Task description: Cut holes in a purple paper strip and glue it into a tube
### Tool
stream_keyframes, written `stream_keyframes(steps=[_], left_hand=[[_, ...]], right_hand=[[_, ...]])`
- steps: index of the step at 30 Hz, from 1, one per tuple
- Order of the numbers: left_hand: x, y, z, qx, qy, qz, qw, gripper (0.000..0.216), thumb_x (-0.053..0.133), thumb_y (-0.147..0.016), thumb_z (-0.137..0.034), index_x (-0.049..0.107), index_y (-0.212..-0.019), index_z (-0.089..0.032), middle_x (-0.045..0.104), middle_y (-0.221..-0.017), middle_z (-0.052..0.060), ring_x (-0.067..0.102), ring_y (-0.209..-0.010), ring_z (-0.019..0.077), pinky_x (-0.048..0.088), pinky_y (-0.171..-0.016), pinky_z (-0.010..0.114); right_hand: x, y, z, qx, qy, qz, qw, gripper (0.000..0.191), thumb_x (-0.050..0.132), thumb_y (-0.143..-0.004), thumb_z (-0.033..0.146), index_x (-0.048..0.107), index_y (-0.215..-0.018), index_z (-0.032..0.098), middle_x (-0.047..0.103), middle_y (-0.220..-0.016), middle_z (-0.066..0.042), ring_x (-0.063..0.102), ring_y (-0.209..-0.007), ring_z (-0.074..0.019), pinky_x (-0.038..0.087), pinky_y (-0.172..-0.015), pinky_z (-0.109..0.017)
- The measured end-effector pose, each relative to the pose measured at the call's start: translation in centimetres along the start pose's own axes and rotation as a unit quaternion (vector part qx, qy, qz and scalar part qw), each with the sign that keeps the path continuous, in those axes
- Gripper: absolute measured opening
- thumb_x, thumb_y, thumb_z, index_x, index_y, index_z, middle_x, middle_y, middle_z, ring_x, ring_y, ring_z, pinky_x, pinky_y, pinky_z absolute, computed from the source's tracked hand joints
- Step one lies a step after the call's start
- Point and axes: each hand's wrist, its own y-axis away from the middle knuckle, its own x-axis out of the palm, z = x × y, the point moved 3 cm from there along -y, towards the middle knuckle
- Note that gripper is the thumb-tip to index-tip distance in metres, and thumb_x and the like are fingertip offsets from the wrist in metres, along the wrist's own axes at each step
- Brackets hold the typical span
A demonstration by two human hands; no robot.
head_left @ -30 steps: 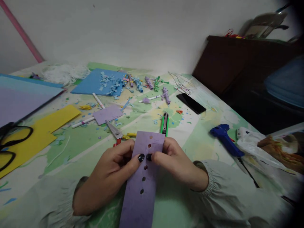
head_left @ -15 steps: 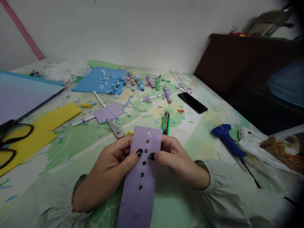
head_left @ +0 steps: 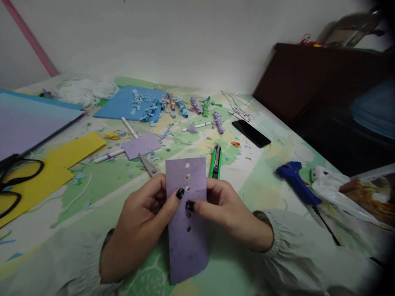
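Note:
A strip of purple paper [head_left: 189, 255] with a row of several small holes down its middle stands nearly upright before me. My left hand [head_left: 145, 220] pinches its left edge, thumb on the front and fingers behind. On the right edge, my right hand [head_left: 226, 207] grips the same strip, its thumb tip lying over one of the holes. The fingers behind the paper are mostly hidden. Just beyond the strip lie a green utility knife [head_left: 216, 161] and scissors [head_left: 149, 165], whose handles are out of sight.
A blue glue gun [head_left: 298, 183] and a black phone [head_left: 251, 133] lie to the right. Yellow paper [head_left: 61, 164] and black-handled scissors [head_left: 21, 172] are at left. Farther back are a blue sheet [head_left: 114, 109], fringed paper rolls [head_left: 218, 122] and a tangle of white string [head_left: 84, 92].
The purple strip has turned more upright, and its lower end has come into view. Its top has shifted slightly left. My right thumb has moved left onto the row of holes.

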Motion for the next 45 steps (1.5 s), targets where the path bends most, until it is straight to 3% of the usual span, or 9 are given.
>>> stream_keyframes(steps=[8,13,28,45], left_hand=[[0.17,0.21,0.14,0.015,-0.036,-0.006,0.999,0.014,0.049,-0.091,-0.033,0.055,-0.099,-0.022,0.062,-0.069,-0.004,0.059,-0.056,0.0102,0.047,-0.046,0.017],[0.32,0.42,0.47,0.006,-0.038,-0.002,0.999,0.013,0.049,-0.091,-0.035,0.055,-0.088,-0.023,0.059,-0.064,-0.005,0.057,-0.055,0.0109,0.046,-0.046,0.019],[0.69,0.81,0.42,0.038,-0.076,-0.003,0.996,0.013,0.048,-0.09,-0.03,0.054,-0.081,-0.023,0.06,-0.062,-0.005,0.056,-0.052,0.0104,0.047,-0.046,0.019],[0.9,0.71,0.56,0.008,-0.007,-0.008,1.0,0.011,0.049,-0.09,-0.031,0.056,-0.088,-0.023,0.061,-0.065,-0.005,0.057,-0.053,0.0101,0.047,-0.045,0.017]], right_hand=[[0.2,-0.1,-0.18,0.02,0.014,-0.03,0.999,0.011,0.065,-0.069,0.018,0.061,-0.079,0.016,0.061,-0.07,0.002,0.055,-0.063,-0.0094,0.046,-0.062,-0.023],[0.29,-0.07,-0.23,0.025,0.022,-0.039,0.999,0.011,0.062,-0.067,0.016,0.058,-0.077,0.016,0.057,-0.068,0.004,0.052,-0.06,-0.0089,0.044,-0.059,-0.022],[0.59,0.19,-0.21,0.027,0.052,-0.061,0.996,0.004,0.052,-0.063,0.018,0.052,-0.067,0.017,0.049,-0.06,0.005,0.042,-0.053,-0.007,0.035,-0.05,-0.019],[0.75,0.53,-0.34,0.052,0.033,-0.069,0.996,0.01,0.051,-0.061,0.017,0.055,-0.07,0.016,0.052,-0.062,0.004,0.045,-0.055,-0.0077,0.036,-0.05,-0.02]])
